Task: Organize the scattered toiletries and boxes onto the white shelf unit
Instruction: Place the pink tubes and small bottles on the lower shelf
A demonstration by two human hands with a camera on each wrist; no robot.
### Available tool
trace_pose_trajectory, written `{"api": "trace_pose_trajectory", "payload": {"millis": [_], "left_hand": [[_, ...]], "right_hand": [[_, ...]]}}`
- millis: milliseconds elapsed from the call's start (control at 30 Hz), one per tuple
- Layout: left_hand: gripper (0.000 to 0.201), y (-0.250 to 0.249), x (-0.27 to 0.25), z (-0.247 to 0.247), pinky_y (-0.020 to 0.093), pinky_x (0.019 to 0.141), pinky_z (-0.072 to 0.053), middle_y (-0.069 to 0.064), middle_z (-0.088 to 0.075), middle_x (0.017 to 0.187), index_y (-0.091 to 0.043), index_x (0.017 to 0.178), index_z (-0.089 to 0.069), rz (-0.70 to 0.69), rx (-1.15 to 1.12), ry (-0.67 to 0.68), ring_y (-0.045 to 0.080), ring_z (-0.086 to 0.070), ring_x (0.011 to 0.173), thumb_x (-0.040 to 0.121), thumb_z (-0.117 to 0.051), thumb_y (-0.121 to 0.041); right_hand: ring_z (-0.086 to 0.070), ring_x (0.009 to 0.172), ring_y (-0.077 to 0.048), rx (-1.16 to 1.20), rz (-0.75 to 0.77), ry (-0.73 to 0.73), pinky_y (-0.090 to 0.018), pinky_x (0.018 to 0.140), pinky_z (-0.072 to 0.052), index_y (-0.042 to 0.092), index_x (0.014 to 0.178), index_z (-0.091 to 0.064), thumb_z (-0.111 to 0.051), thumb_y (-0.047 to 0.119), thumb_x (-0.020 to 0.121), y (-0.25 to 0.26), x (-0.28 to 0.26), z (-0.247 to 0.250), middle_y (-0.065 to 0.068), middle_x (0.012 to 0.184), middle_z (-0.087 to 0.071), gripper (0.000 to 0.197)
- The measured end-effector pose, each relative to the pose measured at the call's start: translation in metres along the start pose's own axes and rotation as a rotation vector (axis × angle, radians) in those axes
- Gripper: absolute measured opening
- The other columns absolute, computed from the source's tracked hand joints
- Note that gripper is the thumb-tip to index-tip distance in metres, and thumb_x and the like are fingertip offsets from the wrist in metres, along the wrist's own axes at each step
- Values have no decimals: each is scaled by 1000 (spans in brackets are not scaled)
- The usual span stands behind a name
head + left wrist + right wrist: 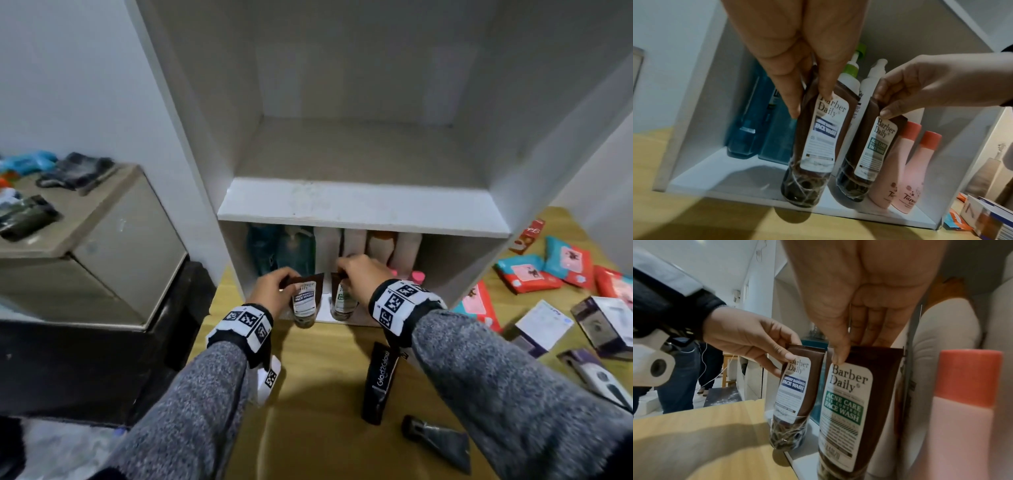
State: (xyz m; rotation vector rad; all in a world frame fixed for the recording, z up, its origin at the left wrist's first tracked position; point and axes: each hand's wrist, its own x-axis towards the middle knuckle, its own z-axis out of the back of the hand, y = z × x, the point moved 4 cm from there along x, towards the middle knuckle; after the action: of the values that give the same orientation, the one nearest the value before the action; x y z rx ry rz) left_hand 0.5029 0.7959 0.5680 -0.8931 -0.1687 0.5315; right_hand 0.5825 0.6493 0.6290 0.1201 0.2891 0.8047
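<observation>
Wood-grain tabletop nearest me carries a black Glad2Glow tube lying flat and a smaller dark tube beside it. Off to my right: wipe packs and product boxes, scattered. Left hand pinches the crimped top of the blue-label Barber Daily face wash tube, thumb and fingers curled round it, cap down at the front lip of the white shelf unit; can't tell if the cap is touching the floor of the lower compartment. Right hand pinches the top of the green-label Barber Daily acne care tube the same way, cap down, just beside the first tube, slightly further in. Right of it, two pink bottles with coral caps stand upright. Behind the tubes: white pump bottles and two blue bottles along the back. Upper compartment sits above all that.
</observation>
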Motion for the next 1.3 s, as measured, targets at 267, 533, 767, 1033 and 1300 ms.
{"api": "trace_pose_trajectory", "payload": {"millis": [267,533,767,1033,1300], "left_hand": [[12,0,19,-22,21,78,-40,4,-63,92,-8,96,-64,-32,-99,54,16,-57,88,87,-58,-5],[20,4,31,-25,24,86,-43,14,-66,111,-5,107,-64,2,-99,36,25,-60,105,88,-57,-8],[22,7,32,-23,26,87,-43,13,-65,113,-6,110,-62,7,-122,81,25,-59,107,89,-58,-10],[20,9,31,-21,23,82,-44,10,-65,108,-7,106,-64,-20,-158,83,16,-58,95,86,-61,-8],[20,-5,25,-7,36,93,-50,11,-68,104,-9,99,-67,-79,-158,12,24,-63,99,79,-69,-8]], "right_hand": [[-60,109,-34,-58,-57,8,-41,83,-50,13,117,-55,-40,-7,87,-4,10,-7,-14,118,-61,39],[-59,111,-36,-54,-91,-2,-40,83,-49,15,121,-55,-40,-6,88,-9,12,-8,-15,120,-60,42],[-60,108,-36,-66,-107,-27,-42,80,-49,12,119,-53,-38,-10,86,-11,10,-9,-16,117,-60,42],[-60,106,-35,-32,-94,-24,-42,77,-49,13,117,-55,-43,-7,84,-13,10,-13,-14,116,-59,40],[-60,105,-34,10,-74,-62,-39,78,-51,12,114,-56,-50,-2,85,-18,6,-9,-14,116,-60,33]]}}
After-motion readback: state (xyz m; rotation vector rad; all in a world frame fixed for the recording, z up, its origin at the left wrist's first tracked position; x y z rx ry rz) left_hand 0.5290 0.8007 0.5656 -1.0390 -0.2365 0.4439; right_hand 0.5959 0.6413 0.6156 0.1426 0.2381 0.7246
